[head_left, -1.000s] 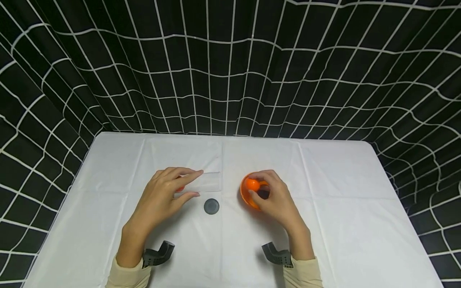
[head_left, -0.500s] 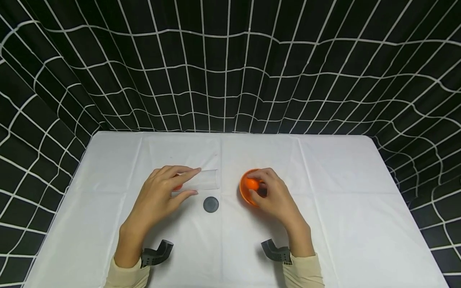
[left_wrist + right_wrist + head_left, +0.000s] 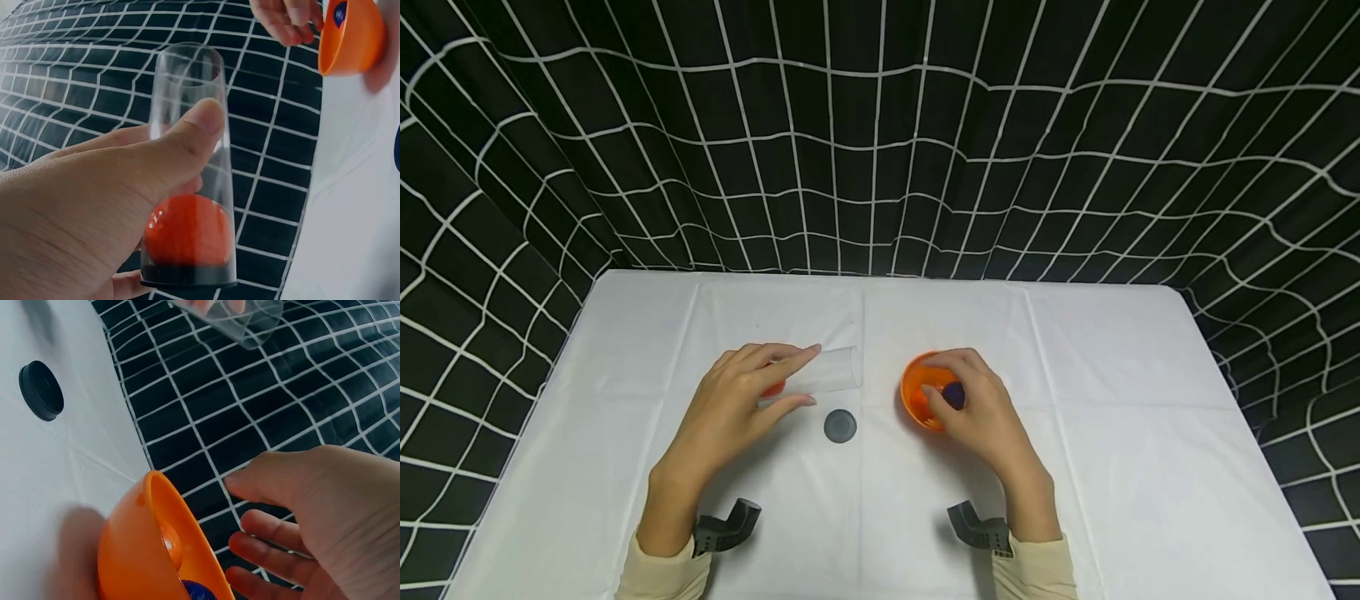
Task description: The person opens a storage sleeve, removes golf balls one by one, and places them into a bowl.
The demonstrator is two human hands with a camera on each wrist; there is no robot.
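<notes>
My left hand (image 3: pixel 726 408) grips a clear plastic tube (image 3: pixel 837 369) lying roughly level, its free end pointing right. In the left wrist view an orange ball (image 3: pixel 187 231) sits inside, at the tube's dark-capped end. My right hand (image 3: pixel 981 408) is over the orange bowl (image 3: pixel 910 395), thumb and fingers apart with nothing between them. Inside the bowl, the right wrist view shows another orange ball (image 3: pixel 170 545) and a dark blue ball (image 3: pixel 199 590); the hand partly covers the bowl from above. A round dark grey lid (image 3: pixel 840 426) lies between the hands.
A white cloth (image 3: pixel 880 517) covers the table. Behind it and along the sides hangs a black curtain (image 3: pixel 880 167) with a white grid. A dark camera mount is strapped to each wrist.
The orange ball that my right fingers held over the bowl now lies in it, and those fingers have spread. My left hand keeps its hold on the tube.
</notes>
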